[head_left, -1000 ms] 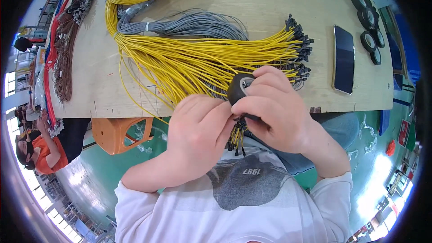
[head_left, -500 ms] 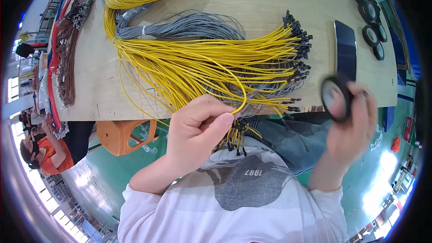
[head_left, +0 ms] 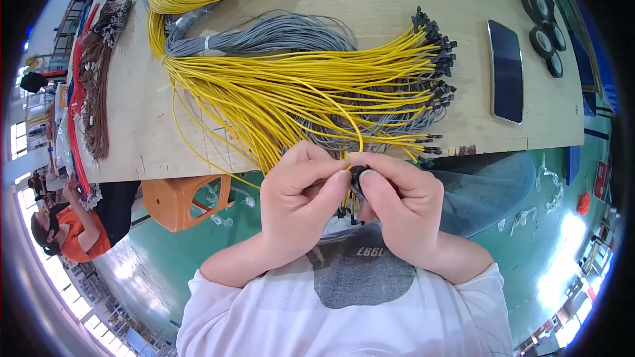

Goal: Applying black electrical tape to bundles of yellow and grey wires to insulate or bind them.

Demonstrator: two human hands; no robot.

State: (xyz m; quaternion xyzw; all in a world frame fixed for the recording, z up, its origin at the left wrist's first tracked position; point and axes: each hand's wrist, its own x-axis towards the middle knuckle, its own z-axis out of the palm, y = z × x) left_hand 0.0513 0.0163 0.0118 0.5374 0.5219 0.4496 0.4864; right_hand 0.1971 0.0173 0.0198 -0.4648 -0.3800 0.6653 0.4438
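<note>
Just past the table's front edge, both my hands meet at one yellow wire (head_left: 359, 137) that curves down from the bundle. My left hand (head_left: 297, 201) is closed, pinching it between thumb and forefinger. Beside it my right hand (head_left: 407, 205) is closed around a roll of black tape (head_left: 358, 176), pressed against the wire; the fingers hide most of the roll. A fan of yellow wires (head_left: 245, 89) lies on the table behind my hands, with black connectors (head_left: 442, 53) at its right ends. Grey wires (head_left: 278, 36) run behind and beneath it.
A phone (head_left: 507, 73) and several black tape rolls (head_left: 541, 41) lie on the table's right side. Brown wires (head_left: 96, 102) and red wires (head_left: 77, 96) are at the left. An orange stool (head_left: 169, 201) stands beyond the front edge. A person in orange (head_left: 83, 235) is at far left.
My right hand has come in from the right with the tape roll and now meets my left hand at the yellow wire. The left hand keeps its pinch.
</note>
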